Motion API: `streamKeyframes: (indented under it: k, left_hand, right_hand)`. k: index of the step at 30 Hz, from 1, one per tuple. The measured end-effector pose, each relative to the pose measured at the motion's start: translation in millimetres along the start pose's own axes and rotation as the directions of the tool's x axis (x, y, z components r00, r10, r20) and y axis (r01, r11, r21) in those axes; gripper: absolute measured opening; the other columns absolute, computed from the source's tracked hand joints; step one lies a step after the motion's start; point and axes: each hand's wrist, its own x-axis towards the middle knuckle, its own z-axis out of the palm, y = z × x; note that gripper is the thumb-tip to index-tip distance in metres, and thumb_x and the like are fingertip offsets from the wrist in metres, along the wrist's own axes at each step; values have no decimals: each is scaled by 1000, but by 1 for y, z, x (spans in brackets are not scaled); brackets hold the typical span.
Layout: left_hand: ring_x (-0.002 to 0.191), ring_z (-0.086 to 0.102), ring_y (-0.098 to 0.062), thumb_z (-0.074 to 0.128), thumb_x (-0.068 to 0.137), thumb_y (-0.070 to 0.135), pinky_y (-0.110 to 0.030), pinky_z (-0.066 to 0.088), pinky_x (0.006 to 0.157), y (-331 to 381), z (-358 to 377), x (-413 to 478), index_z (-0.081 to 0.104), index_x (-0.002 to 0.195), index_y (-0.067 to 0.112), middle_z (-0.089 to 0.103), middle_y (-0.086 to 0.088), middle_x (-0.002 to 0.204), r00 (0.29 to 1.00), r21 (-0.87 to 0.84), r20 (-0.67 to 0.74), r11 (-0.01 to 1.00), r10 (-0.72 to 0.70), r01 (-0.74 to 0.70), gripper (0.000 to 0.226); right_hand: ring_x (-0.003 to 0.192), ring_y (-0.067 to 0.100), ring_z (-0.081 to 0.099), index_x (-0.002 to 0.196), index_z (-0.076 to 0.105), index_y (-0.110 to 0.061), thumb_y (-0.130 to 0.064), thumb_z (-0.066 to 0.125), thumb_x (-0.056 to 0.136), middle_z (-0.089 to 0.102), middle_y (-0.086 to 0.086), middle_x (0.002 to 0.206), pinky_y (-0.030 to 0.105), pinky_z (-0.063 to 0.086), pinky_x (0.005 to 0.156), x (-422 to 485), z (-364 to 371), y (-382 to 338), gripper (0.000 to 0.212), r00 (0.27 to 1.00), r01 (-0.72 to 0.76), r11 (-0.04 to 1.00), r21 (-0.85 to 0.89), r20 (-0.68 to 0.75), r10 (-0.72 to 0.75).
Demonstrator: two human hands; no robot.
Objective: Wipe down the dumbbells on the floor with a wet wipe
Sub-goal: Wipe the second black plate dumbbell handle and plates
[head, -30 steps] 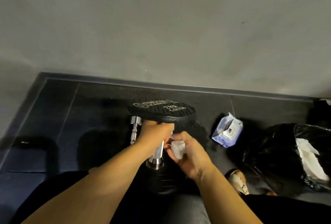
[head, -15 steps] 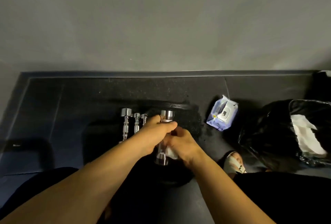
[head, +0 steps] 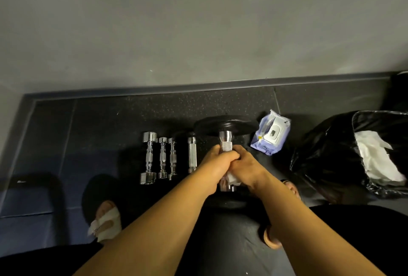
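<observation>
Hands (head: 231, 163) clasp big dumbbell (head: 225, 126), half-hiding what seems a wipe (head: 231, 179); bin bag (head: 326, 154) right.

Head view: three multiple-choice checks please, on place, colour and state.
1. The wet wipes pack lies: A) on a shelf; B) between the large black dumbbell and the bin bag; C) inside the bag.
2. The bin bag is: A) black; B) white; C) blue.
3. The wet wipe is: A) flat on the floor; B) held by the right hand against the dumbbell's handle; C) inside the pack.
B: pack sits right of the dumbbell, bag beyond. A: glossy black plastic. B: white wipe shows under the right hand on the chrome handle.
</observation>
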Motion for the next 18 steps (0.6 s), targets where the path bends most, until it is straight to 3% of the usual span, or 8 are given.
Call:
streamKeyframes:
  k: [4,7,10,14,16,18]
  left_hand:
    - [93,64,-23,61,77,24,-43,55,87,6,17,24,62,108,25,65,-7,105,999,-1,-13,1000,-31,31,31]
    - [93,64,-26,59,80,25,-45,55,87,8,29,58,60,112,25,64,-9,106,998,34,-36,998,-59,60,31]
    - [98,64,-29,59,80,28,-46,53,91,10,37,90,58,117,24,64,-11,110,995,104,-48,990,-88,93,37]
    - [104,61,-30,58,80,31,-47,51,93,4,46,133,54,123,24,61,-10,117,986,156,-39,973,-164,168,44]
    - [107,59,-31,58,82,29,-47,51,93,-2,50,149,53,123,24,60,-10,119,981,158,-31,968,-192,194,42]
    - [107,59,-31,57,84,25,-46,51,93,-9,53,165,54,123,21,60,-12,119,979,167,-25,965,-202,204,40]
  right_hand:
    - [74,26,62,108,49,-12,-1,59,83,65,14,82,44,53,71,24,-15,5,29,1000,-21,1000,18,-16,21]
    - [72,28,64,103,49,-14,-4,64,78,66,13,79,46,55,70,58,-25,14,31,999,-41,999,9,-28,41]
    - [69,31,64,108,51,-11,-16,63,58,67,18,80,48,54,66,94,-33,27,52,995,-95,995,-39,-16,94]
    - [70,27,66,113,51,-2,-35,63,43,67,9,77,41,54,66,151,-43,70,78,995,-101,993,-69,21,102]
    - [69,26,65,111,52,-3,-32,65,47,66,6,74,36,52,64,157,-45,71,71,991,-130,989,-74,12,132]
    - [72,27,64,109,54,-9,-20,66,62,66,7,76,38,52,65,163,-45,73,50,986,-169,984,-52,-17,168]
